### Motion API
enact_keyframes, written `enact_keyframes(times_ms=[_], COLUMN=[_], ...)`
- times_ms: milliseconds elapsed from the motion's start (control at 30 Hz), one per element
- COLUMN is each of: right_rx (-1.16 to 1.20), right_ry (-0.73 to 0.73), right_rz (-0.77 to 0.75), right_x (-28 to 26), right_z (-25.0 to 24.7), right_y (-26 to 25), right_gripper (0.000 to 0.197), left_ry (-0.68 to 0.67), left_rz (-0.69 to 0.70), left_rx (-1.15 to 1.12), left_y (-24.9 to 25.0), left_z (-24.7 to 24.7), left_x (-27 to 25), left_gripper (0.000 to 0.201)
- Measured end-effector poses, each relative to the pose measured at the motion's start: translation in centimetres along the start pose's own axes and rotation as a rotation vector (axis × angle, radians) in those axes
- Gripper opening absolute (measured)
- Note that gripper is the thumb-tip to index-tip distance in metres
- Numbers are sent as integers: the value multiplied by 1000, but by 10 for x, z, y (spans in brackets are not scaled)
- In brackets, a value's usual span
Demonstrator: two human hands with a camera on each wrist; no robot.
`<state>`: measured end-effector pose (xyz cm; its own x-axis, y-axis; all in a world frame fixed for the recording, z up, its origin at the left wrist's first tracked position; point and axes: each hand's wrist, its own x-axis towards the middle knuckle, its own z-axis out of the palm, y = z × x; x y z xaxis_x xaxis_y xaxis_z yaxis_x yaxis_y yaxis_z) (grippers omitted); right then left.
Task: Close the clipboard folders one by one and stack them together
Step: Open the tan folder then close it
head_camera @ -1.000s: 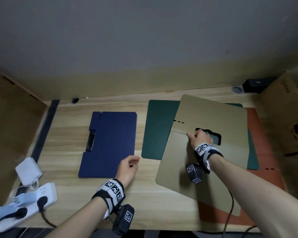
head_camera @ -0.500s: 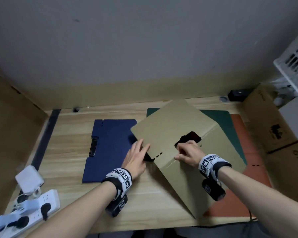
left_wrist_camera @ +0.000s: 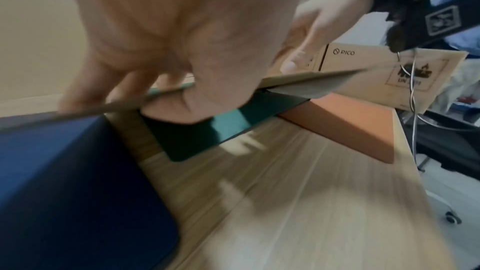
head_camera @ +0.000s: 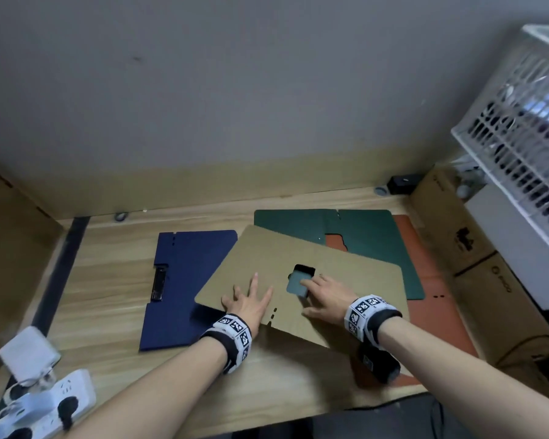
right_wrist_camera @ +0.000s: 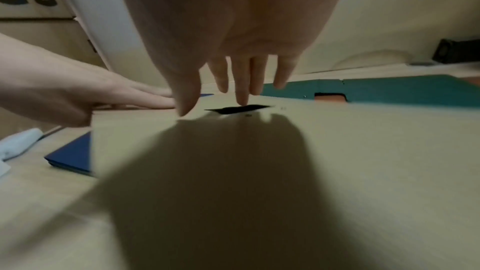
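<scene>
A tan folder (head_camera: 346,280) lies askew at mid-table, folded nearly shut, its left corner over the closed blue folder (head_camera: 191,280). In the left wrist view the tan folder (left_wrist_camera: 311,78) hangs above the table. My left hand (head_camera: 251,299) holds its near edge, fingers spread on top and thumb underneath. My right hand (head_camera: 324,299) rests on top with straight fingers at the cut-out where the clip (head_camera: 297,285) shows. Behind lie an open green folder (head_camera: 377,232) and, under it, an open orange folder (head_camera: 435,315).
A white power strip (head_camera: 45,403) and an adapter (head_camera: 26,350) sit at the table's front left. Cardboard boxes (head_camera: 450,236) and a white basket (head_camera: 520,122) stand to the right. A small black device (head_camera: 403,183) is by the back wall.
The tan folder's cover has come down and the folder has swung left onto the blue one. My left hand left the table and took its near edge.
</scene>
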<state>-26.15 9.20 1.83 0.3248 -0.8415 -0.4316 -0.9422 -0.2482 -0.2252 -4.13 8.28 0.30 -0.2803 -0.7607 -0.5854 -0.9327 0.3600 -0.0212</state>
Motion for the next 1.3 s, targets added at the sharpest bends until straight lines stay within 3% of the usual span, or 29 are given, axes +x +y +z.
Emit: enact_keyframes(times_ms=[67,167,300,467,633,767,833,967,1100,1233,1300], right_rx=[56,27,-40,1,83,49,-26,-81,15,30,52], right_ry=[-88,-126,-96,99,410,692,737,601,526,398,345], right_rz=[15,-6,-4,8,146,249,260,204,190,182,191], right_x=[-11,-25,-29,-39,-42,-40,-36,-27,-11,19,40], right_z=[4,3,-7,-36,-86,-134,-154,-181,-189,-176,-162], right_y=[-9,-21,-20,-17,-19,-20,-21,-19,-18,-16,-8], right_gripper=[91,100,77,47,33,36,26,21,17,18,19], left_ry=[-88,-103,-84,31,305,660,776,800,738,610,524], left_rz=[-39,-50,34,167,229,295,289,188,59,-56,-112], left_rx=[-33,-32,-2,119,84,-86,-107,-148,-288,-650,-936], left_y=[1,3,8,-2,-23,-51,-65,-94,-119,-138,-143], left_z=[-1,-9,-36,-84,-132,-166,-181,-197,-184,-152,-133], left_x=[4,10,10,0,-11,-16,-22,-26,-16,-1,7], left_gripper=[110,98,80,34,28,25,27,58,63,52,58])
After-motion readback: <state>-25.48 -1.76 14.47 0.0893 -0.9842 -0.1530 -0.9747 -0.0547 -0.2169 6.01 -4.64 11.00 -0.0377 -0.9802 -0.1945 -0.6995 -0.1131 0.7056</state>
